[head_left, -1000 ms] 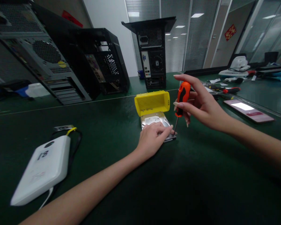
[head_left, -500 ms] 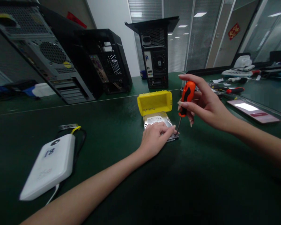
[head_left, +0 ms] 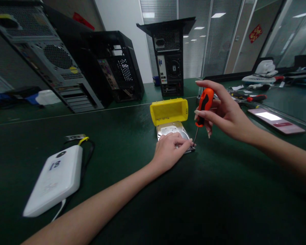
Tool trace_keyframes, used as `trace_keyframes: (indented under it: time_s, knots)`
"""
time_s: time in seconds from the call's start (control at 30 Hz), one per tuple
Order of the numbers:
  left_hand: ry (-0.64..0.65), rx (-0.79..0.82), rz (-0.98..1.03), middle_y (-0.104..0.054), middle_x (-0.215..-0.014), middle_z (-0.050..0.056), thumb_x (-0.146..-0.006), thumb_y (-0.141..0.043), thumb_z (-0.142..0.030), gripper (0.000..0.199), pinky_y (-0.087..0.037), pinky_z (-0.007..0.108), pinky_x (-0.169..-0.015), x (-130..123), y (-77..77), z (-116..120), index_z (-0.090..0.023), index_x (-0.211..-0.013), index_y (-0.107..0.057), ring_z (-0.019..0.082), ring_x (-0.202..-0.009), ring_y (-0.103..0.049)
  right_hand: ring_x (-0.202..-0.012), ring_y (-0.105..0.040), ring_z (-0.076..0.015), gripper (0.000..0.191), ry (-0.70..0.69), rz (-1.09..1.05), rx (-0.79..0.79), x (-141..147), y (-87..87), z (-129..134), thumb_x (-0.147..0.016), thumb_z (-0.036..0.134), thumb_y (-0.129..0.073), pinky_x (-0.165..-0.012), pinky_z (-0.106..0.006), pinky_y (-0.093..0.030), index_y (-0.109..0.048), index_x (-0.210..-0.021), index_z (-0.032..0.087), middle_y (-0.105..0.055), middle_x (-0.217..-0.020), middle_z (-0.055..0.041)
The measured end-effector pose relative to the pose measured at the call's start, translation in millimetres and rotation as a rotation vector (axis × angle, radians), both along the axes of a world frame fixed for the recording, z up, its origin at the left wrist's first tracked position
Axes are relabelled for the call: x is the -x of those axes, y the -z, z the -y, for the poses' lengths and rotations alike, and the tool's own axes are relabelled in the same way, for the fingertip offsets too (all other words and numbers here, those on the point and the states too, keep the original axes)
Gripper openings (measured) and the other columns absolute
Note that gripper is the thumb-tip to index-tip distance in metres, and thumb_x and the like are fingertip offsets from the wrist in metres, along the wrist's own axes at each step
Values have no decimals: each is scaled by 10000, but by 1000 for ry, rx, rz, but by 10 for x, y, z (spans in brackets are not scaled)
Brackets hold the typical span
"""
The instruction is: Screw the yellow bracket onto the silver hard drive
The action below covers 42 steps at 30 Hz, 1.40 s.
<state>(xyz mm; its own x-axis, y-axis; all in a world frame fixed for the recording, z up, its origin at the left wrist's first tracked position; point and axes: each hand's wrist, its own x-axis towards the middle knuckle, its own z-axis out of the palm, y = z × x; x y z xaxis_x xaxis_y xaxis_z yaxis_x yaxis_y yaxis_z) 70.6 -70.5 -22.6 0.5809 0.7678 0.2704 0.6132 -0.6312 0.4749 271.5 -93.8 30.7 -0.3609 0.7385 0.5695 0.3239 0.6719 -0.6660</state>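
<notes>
A silver hard drive (head_left: 181,128) with a white label lies flat on the green table, much of it hidden under my left hand (head_left: 169,149). That hand grips the drive from above, its thumb and fingertips near the right front corner. My right hand (head_left: 220,112) is closed around the orange and black handle of a screwdriver (head_left: 205,100). One finger rests on top of the handle. The shaft slants down, and its tip meets the drive's corner beside my left fingertips. Behind the drive stands a yellow plastic bin (head_left: 169,112) with several small screws inside.
A white device (head_left: 56,180) with cables lies at the left. Computer cases (head_left: 66,68) stand at the back left, and another tower (head_left: 169,64) stands behind the bin. To the right are a phone (head_left: 275,120) and red-handled tools (head_left: 256,98).
My left thumb has shifted slightly closer to the screwdriver tip. The right hand and the screwdriver hold nearly the same pose, and the view has shifted very slightly.
</notes>
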Motion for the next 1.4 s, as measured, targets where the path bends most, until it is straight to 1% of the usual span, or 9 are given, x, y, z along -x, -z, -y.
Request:
trace_keyframes:
  time_s: [0.17,0.33,0.47,0.73,0.87,1.0,1.1,1.27,1.4]
  knots:
    - [8,-10,-4,-644,-795,14,-897,-429,-434,349,-385,299,-719,-5,7,-4,-287,-867,-744,175,-788,-545,-569,-566,-98,618,7,-10,-19,20,33,-21,-861,325,-528,-444,-238,-543,-219,-1396,334,-547,-940,-24]
    - [-18,-14,-20,-645,-798,19,-886,-446,-434,334,-384,309,-726,-13,3,7,-285,-868,-745,179,-790,-544,-602,-582,-111,623,27,-16,-56,25,65,-47,-847,341,-546,-454,-242,-544,-236,-1388,346,-548,-940,-27]
    - [-16,-22,-18,-648,-798,13,-882,-461,-428,312,-379,313,-720,-9,12,8,-294,-880,-743,179,-789,-544,-583,-570,-104,608,31,-26,-53,22,50,-30,-846,362,-545,-429,-227,-532,-251,-1377,351,-553,-980,-30]
    - [-4,-35,-31,-653,-832,13,-876,-469,-432,305,-379,311,-723,4,30,-1,-289,-908,-737,186,-806,-549,-568,-573,-104,615,52,-18,-42,13,20,-1,-855,334,-541,-433,-233,-530,-245,-1394,338,-549,-958,-35]
    - [-15,-13,-37,-658,-852,15,-869,-477,-432,301,-385,298,-703,1,22,2,-289,-917,-737,195,-840,-552,-574,-579,-103,611,51,-19,-45,22,10,6,-857,337,-540,-432,-233,-529,-243,-1392,332,-551,-975,-40]
    - [-12,-19,-30,-659,-847,14,-868,-483,-427,293,-388,309,-725,-1,24,-1,-290,-913,-738,194,-838,-553,-599,-585,-113,618,38,-18,-46,25,16,12,-863,324,-533,-439,-235,-533,-226,-1399,329,-558,-975,-45]
    - [-7,-26,-23,-662,-849,16,-871,-482,-429,296,-387,315,-735,-4,31,-4,-287,-914,-737,191,-830,-554,-598,-585,-106,613,30,-13,-59,20,38,3,-861,316,-535,-445,-232,-540,-237,-1396,338,-550,-993,-38]
    - [-9,-18,-21,-661,-844,19,-866,-490,-409,282,-390,298,-706,-11,38,-5,-285,-917,-738,182,-808,-556,-576,-577,-89,615,25,-2,-102,10,67,-27,-859,305,-539,-436,-215,-539,-243,-1398,347,-550,-991,-28]
    - [-10,-12,-14,-662,-849,11,-840,-521,-389,252,-392,295,-711,-14,30,6,-286,-914,-739,183,-815,-556,-581,-583,-83,621,36,-2,-104,12,60,-25,-854,302,-549,-442,-212,-544,-248,-1394,352,-550,-1053,-34]
